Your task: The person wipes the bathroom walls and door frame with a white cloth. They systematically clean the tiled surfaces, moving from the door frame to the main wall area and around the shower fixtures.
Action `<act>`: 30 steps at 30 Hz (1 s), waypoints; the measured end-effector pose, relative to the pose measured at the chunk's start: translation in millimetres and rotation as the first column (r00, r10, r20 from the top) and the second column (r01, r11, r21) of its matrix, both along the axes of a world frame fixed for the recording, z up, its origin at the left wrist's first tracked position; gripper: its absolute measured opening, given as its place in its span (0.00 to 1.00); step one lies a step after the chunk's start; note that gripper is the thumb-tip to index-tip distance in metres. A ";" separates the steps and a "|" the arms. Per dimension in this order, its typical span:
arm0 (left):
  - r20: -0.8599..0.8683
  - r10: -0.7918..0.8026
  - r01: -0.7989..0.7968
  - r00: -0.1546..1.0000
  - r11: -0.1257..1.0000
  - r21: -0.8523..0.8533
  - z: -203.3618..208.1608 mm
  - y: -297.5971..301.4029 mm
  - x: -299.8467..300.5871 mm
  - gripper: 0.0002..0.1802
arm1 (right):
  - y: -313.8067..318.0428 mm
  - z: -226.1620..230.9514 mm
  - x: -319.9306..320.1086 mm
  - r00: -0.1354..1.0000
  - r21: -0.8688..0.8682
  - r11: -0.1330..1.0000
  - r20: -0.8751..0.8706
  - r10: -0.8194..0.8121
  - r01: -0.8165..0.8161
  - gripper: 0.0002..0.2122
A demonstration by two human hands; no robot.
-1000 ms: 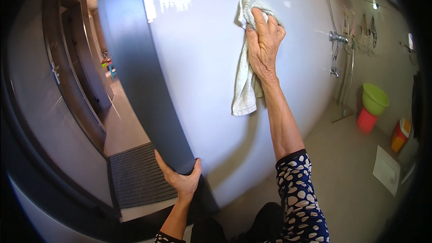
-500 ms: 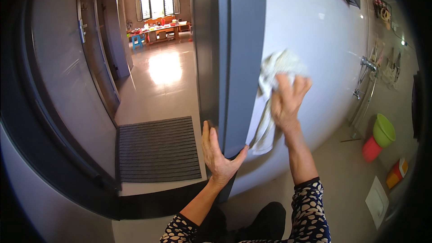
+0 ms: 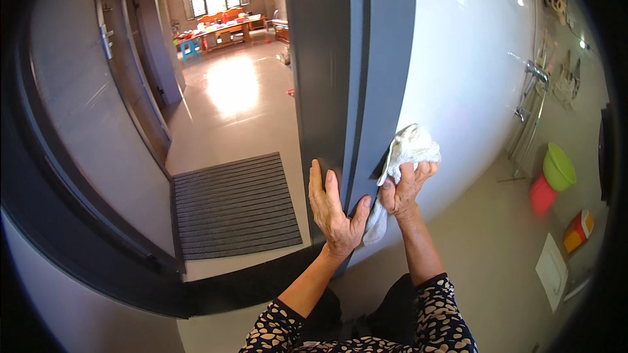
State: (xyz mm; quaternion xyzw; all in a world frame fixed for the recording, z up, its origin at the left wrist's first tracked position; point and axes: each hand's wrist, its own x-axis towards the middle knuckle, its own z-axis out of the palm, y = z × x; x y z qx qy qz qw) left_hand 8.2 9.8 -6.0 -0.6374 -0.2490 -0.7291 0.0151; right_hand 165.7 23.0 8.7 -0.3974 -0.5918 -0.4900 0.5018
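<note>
- The cloth (image 3: 415, 142) is up against the door frame (image 3: 388, 59), right where its grey-blue edge meets the white wall (image 3: 461, 46), with a loose tail hanging lower down.
- The right hand (image 3: 405, 189) has it bunched up, fingers curled over the wad and thumb pressed in from the near side.
- The left hand (image 3: 335, 217) lies at the frame with nothing in it, fingers stretched upward and thumb spread wide; how hard it leans there I can't tell.
- That thumb sits just beside the hanging tail; whether they touch I can't make out.
- I'd judge the cloth light, soft and limp, with nothing to break and enough texture not to slip from the fingers. Damp or dry, I couldn't say.
- The best hold, to my eye, is the thick of the wad, palm behind it, with the tail gathered in so it doesn't flap.
- Off to the right, a green basin (image 3: 559, 168) rests on something red (image 3: 542, 196), well apart from both hands.
</note>
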 end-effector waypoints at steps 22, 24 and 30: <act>0.034 -0.107 0.109 0.994 0.992 -0.063 -6.9 6.1 -0.6 0.41 | -7.5 -75.8 -75.4 0.575 -0.163 0.970 -0.818 -0.031 -0.178 0.31; 0.039 -0.138 0.140 0.990 0.989 -0.053 -3.8 2.7 -1.6 0.42 | -22.3 -64.1 -83.4 0.776 -0.129 0.963 -0.623 0.105 -0.235 0.26; -0.046 -0.090 0.087 0.995 0.994 -0.060 -0.6 -2.1 -4.8 0.55 | -1.0 -23.3 -17.6 0.815 -0.023 0.992 -0.573 0.086 -0.121 0.18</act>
